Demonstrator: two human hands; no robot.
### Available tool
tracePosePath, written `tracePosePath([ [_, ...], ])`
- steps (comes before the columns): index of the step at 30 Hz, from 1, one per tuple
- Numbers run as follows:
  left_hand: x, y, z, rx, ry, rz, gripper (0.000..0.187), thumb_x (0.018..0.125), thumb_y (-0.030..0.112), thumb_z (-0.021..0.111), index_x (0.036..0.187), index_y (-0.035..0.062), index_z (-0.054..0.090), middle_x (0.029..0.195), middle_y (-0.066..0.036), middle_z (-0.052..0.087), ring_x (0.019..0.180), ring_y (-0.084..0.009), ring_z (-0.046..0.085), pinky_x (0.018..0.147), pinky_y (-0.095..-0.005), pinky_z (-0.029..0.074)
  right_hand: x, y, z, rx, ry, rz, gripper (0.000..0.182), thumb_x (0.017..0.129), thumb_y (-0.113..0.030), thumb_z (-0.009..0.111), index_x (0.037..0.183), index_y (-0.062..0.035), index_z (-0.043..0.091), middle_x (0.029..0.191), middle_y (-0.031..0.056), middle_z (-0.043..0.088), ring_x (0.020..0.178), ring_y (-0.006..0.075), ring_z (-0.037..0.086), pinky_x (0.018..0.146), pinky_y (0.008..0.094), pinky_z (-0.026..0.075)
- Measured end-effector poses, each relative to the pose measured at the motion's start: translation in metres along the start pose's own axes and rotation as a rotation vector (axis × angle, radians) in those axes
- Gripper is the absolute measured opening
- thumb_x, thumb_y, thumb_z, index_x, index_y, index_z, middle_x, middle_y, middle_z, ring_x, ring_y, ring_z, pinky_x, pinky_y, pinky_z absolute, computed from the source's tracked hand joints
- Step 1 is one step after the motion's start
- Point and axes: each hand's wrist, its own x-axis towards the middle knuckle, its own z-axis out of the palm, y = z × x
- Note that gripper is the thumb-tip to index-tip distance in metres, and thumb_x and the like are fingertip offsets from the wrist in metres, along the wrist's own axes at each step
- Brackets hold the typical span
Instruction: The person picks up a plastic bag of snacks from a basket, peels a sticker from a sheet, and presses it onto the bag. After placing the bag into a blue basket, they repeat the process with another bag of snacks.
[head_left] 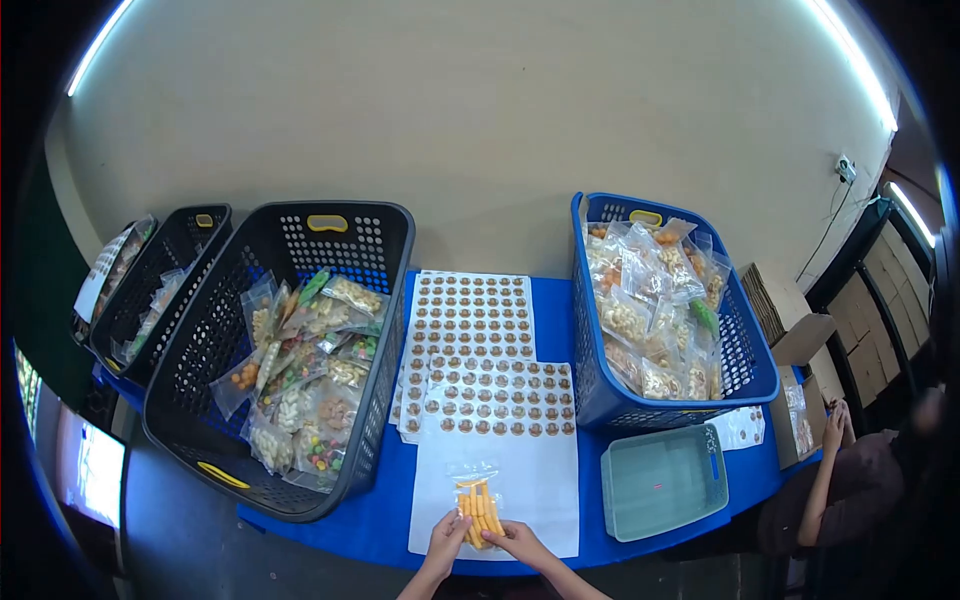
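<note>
Between my two hands is a small clear plastic bag of orange stick snacks (480, 508), held over the bare lower part of a white sticker sheet (520, 480). My left hand (447, 540) pinches the bag's lower left side. At its lower right side, my right hand (520, 543) grips it with thumb and fingers. Rows of round brown stickers (500, 395) fill the sheet's upper part, and more sticker sheets (470, 310) lie behind it.
Left stands a black basket (385, 330) with several snack bags; right, a full blue basket (660, 408). Near the front right edge of the blue-covered table (385, 525) sits a green plastic tray (665, 530). Cardboard boxes (805, 340) and another person's arm (822, 490) are at far right.
</note>
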Motion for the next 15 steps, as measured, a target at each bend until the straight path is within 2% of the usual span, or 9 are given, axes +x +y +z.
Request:
tracePosePath([
  [1,0.002,-0.003,0.001,0.017,0.046,0.014,0.025,0.087,0.016,0.045,0.105,-0.0016,0.046,0.093,-0.007,0.056,0.083,-0.0095,0.054,0.073,-0.0208,0.042,0.006,0.005,-0.001,-0.053,0.004,-0.01,0.034,0.085,-0.027,0.051,0.101,0.0021,0.054,0.084,0.0041,0.058,0.076,0.0082,0.053,0.069,0.022,0.042],
  [4,0.007,-0.016,0.004,-0.152,0.247,0.022,0.021,0.087,0.017,0.044,0.099,-0.0002,0.047,0.089,-0.006,0.055,0.08,-0.0104,0.054,0.071,-0.0213,0.042,0.019,0.018,-0.008,0.035,0.032,0.037,0.03,0.088,-0.026,0.045,0.101,0.0006,0.052,0.082,0.0043,0.056,0.075,0.0096,0.054,0.069,0.0224,0.043],
  [5,0.012,-0.028,-0.002,-0.175,0.301,0.078,0.019,0.086,0.017,0.042,0.096,0.0014,0.046,0.088,-0.006,0.052,0.081,-0.0117,0.052,0.072,-0.0239,0.041,0.022,0.023,-0.011,0.068,0.072,0.043,0.03,0.088,-0.026,0.043,0.1,0.0001,0.051,0.082,0.0048,0.055,0.075,0.0102,0.054,0.069,0.0228,0.044],
  [8,0.016,-0.042,-0.002,-0.315,0.535,0.084,0.02,0.085,0.016,0.04,0.098,0.0021,0.044,0.091,-0.007,0.049,0.085,-0.0136,0.049,0.075,-0.0275,0.04,0.038,0.021,-0.02,0.197,0.16,0.061,0.027,0.089,-0.024,0.04,0.099,-0.0009,0.05,0.085,0.0064,0.056,0.077,0.0119,0.055,0.069,0.0239,0.045],
  [9,0.014,-0.04,0.0,-0.339,0.515,0.092,0.021,0.085,0.017,0.038,0.099,0.0023,0.043,0.094,-0.008,0.048,0.089,-0.015,0.048,0.078,-0.0295,0.038,0.044,0.022,-0.024,0.254,0.155,0.082,0.027,0.089,-0.024,0.04,0.099,-0.0011,0.05,0.086,0.0069,0.056,0.078,0.0124,0.055,0.069,0.0243,0.046],
  [11,0.013,-0.037,0.005,-0.367,0.528,0.109,0.021,0.085,0.018,0.037,0.098,0.0019,0.043,0.093,-0.008,0.048,0.087,-0.0152,0.049,0.076,-0.0291,0.04,0.066,0.029,-0.029,0.303,0.1,0.088,0.023,0.088,-0.019,0.042,0.099,-0.0012,0.05,0.089,0.009,0.057,0.08,0.0129,0.055,0.068,0.0248,0.046],
  [14,0.006,-0.034,0.005,-0.362,0.527,0.089,0.022,0.086,0.019,0.036,0.099,0.0019,0.041,0.094,-0.008,0.047,0.09,-0.0163,0.049,0.078,-0.0298,0.04,0.108,0.044,-0.021,0.3,0.063,-0.054,0.018,0.086,-0.013,0.045,0.098,-0.0004,0.051,0.089,0.0088,0.057,0.08,0.0131,0.056,0.069,0.0251,0.047],
  [15,0.004,-0.033,0.005,-0.346,0.516,0.082,0.022,0.086,0.019,0.037,0.1,0.002,0.041,0.094,-0.007,0.047,0.091,-0.0164,0.049,0.079,-0.0301,0.04,0.121,0.037,-0.017,0.21,0.084,-0.092,0.017,0.083,-0.008,0.048,0.098,0.0001,0.051,0.09,0.0097,0.057,0.082,0.0138,0.056,0.071,0.0244,0.046],
])
